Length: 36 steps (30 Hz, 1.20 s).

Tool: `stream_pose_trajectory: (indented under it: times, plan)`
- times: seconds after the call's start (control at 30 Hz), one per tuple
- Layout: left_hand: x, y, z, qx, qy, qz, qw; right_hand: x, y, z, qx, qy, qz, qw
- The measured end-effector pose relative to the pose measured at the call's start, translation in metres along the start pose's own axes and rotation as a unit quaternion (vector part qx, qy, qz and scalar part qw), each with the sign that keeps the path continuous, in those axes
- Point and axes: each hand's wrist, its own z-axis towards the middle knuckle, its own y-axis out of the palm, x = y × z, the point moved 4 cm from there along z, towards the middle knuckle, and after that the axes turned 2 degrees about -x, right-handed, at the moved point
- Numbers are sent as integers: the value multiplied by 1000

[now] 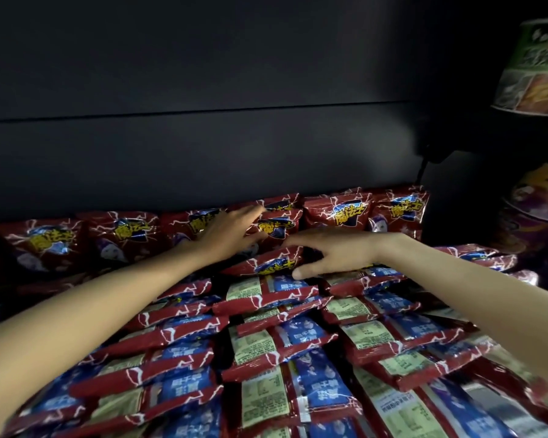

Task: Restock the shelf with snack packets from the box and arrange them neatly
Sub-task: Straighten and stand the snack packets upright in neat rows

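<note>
– So, what fills the view?

– The dark back panel of the shelf (pixel 203 90) takes the upper half. Below it, the shelf floor is covered by overlapping red and blue snack packets (pixel 266 358), lying flat in rows, backs up, with pale label panels showing.

– And behind them?

– A row of upright packets (pixel 345 213) leans against the back panel, fronts facing out with yellow lettering. On the right, beyond a dark divider, stand instant noodle cups (pixel 538 67), one above, a purple one lower down.

– Where are the hands?

– Both reach to the middle of the back row. The left hand (pixel 225 235) lies with fingers stretched out, fairly straight, touching the front of an upright packet (pixel 274 227) there. The right hand (pixel 332 252) curls over a tilted packet (pixel 271 263) that sits on top of the flat pile, thumb under its near edge, fingers over the top.

– Anything in the way?

– The two forearms cross over the flat rows and hide parts of them. The tilted packet covers the lower part of the upright one behind it.
</note>
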Motion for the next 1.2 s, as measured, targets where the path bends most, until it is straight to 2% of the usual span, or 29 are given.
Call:
stream_pose_trajectory:
  times: [0.17,0.33,0.4,0.5,0.7,0.83,0.97,1.03,1.1,1.2]
  plan:
    - [-4,-5,7,-19,26,-5,999,-5,9,24,40,12,-11,999]
    - [-6,-7,10,-79,2,-22,997,-3,10,35,17,19,40,999]
    - [-9,-9,10,-100,-6,25,995,-3,9,37,13,12,48,999]
    - [-8,-11,7,-95,4,90,991,1,9,34,2,7,47,999]
    - [-8,-10,0,-62,-30,23,997,6,10,19,-20,-16,54,998]
    - [-2,3,3,-94,15,138,986,3,9,19,-25,-13,35,999]
    - [4,0,6,1,92,300,950,9,8,15,-20,8,44,999]
    - [3,-1,8,4,127,325,937,15,1,10,26,13,84,996]
    - [-3,9,9,-44,156,348,923,20,-9,8,130,2,93,987]
    - [-4,18,14,-105,139,269,947,33,-25,8,284,1,-37,958]
